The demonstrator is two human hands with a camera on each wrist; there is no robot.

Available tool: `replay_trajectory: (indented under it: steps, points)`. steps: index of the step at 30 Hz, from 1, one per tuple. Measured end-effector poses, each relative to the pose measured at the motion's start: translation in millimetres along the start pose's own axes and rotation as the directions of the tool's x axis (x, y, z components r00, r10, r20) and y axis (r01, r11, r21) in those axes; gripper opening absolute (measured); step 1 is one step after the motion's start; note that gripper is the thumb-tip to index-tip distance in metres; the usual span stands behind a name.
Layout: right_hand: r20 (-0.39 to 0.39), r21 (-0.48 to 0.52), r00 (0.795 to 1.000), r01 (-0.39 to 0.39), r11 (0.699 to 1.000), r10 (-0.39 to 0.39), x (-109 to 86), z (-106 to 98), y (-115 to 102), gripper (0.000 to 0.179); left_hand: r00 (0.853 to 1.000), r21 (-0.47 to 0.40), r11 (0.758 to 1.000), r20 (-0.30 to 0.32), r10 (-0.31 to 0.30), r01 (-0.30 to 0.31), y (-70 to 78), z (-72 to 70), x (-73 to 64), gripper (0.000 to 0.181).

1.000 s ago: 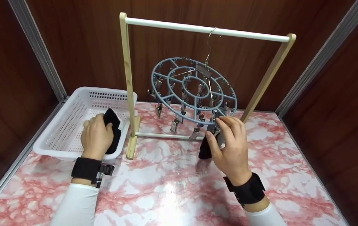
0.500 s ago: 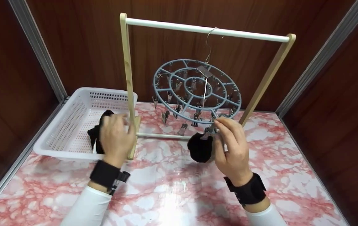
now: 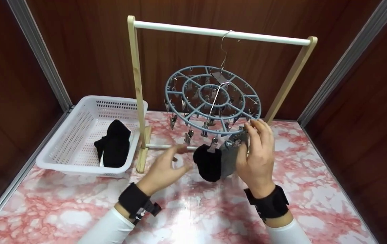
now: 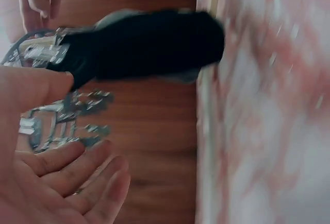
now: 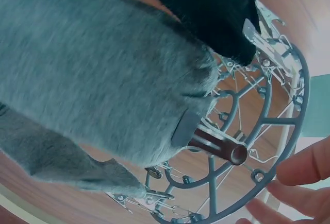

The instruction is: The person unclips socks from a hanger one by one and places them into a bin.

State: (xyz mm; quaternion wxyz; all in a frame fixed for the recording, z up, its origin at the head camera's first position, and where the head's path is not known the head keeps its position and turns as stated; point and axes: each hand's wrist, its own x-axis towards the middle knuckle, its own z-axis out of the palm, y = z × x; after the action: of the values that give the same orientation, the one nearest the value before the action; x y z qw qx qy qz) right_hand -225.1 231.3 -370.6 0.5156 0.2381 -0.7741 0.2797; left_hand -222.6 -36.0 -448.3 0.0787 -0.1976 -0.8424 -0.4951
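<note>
A round blue-grey clip hanger [image 3: 210, 101] hangs tilted by its metal hook. My right hand [image 3: 258, 152] pinches its rim at the front right; in the right wrist view the fingertips [image 5: 304, 165] meet the rim. A black sock [image 3: 207, 163] hangs from a clip at the front, beside a grey sock [image 3: 228, 159] partly behind it. In the right wrist view, another grey piece [image 5: 67, 154] hangs below the large grey sock. My left hand [image 3: 161, 171] holds nothing, fingers spread, just left of the black sock; its palm [image 4: 56, 183] shows in the left wrist view.
A white plastic basket [image 3: 66, 166] stands at the left with black socks [image 3: 115, 145] inside. The hanger's hook sits on the white bar [image 3: 186, 28] of a wooden-legged rack [image 3: 136, 81]. Several unused metal clips [image 3: 173, 121] dangle around the hanger. Brown panels surround the marbled tabletop [image 3: 193, 217].
My left hand has left the black sock in the basket and moved right toward the hanger. The hanger has turned, its front swinging left, bringing the grey sock into view beside my right hand.
</note>
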Motion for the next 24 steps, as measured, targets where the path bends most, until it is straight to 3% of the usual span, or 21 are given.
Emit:
replay_trajectory:
  steps: [4, 10, 20, 24]
  points:
    - [0.051, -0.026, 0.999, 0.001, 1.000, 0.001, -2.4, 0, 1, 0.046, 0.997, -0.125, 0.992, 0.068, 0.029, -0.020, -5.2, 13.7, -0.9, 0.063]
    - [0.098, -0.019, 0.995, 0.001, 1.000, 0.001, -4.4, 0, -1, 0.040, 0.994, -0.209, 0.977, 0.084, 0.071, -0.052, -9.1, 21.1, 0.1, 0.062]
    - [0.106, 0.070, 0.992, 0.057, 0.996, -0.065, -2.6, 0, -10, 0.040, 0.998, -0.290, 0.957, 0.060, -0.015, 0.032, -10.3, 20.4, 2.3, 0.062]
    - [0.076, 0.097, 0.993, 0.086, 0.992, -0.093, -0.9, 0, -13, 0.034, 0.999, -0.275, 0.961, 0.047, -0.025, 0.037, -8.2, 20.1, 2.5, 0.051]
